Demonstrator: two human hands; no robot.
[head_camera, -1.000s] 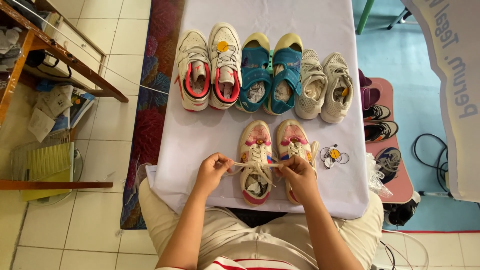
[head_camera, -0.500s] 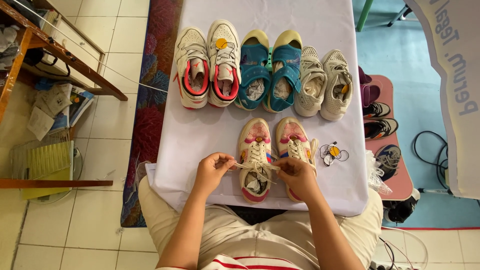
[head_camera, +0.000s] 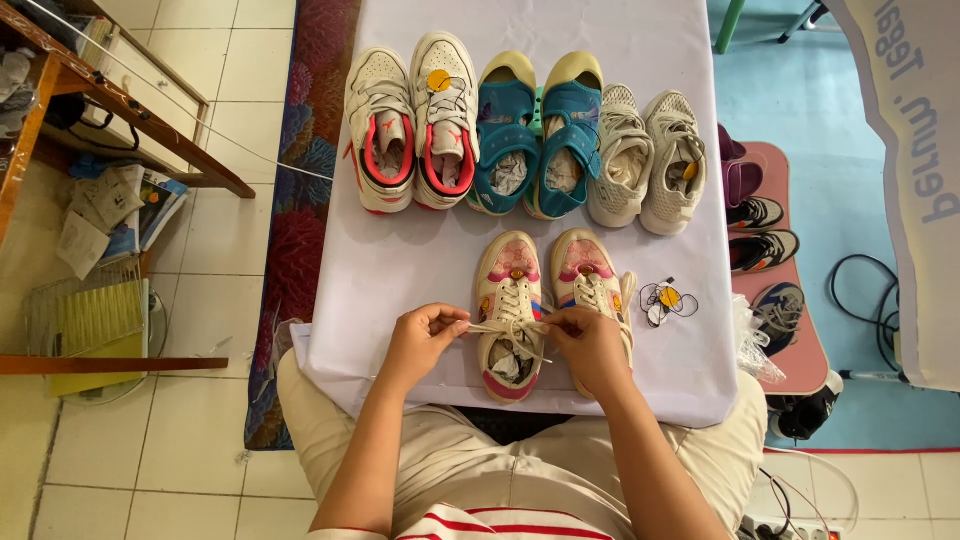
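View from above of a person seated at a small table (head_camera: 400, 270) draped in a pale lilac cloth. Near the front edge sits a pair of cream and pink sneakers; the left sneaker (head_camera: 508, 315) lies between the two hands, and the right sneaker (head_camera: 590, 275) is just beside it, partly under the right hand. The left hand (head_camera: 425, 338) has its fingers curled tight, pinching one end of the white shoelace (head_camera: 508, 327) at the shoe's left side. The right hand (head_camera: 592, 345) is likewise closed, pinching the other end, so the lace stretches across the shoe. To the right of the pair lies a small yellow tag on a looped cord (head_camera: 667, 299). Along the far edge stand three more pairs: white and red sneakers (head_camera: 412, 130) on the left, teal sandals (head_camera: 540, 140) in the middle, grey mesh sneakers (head_camera: 648, 160) on the right
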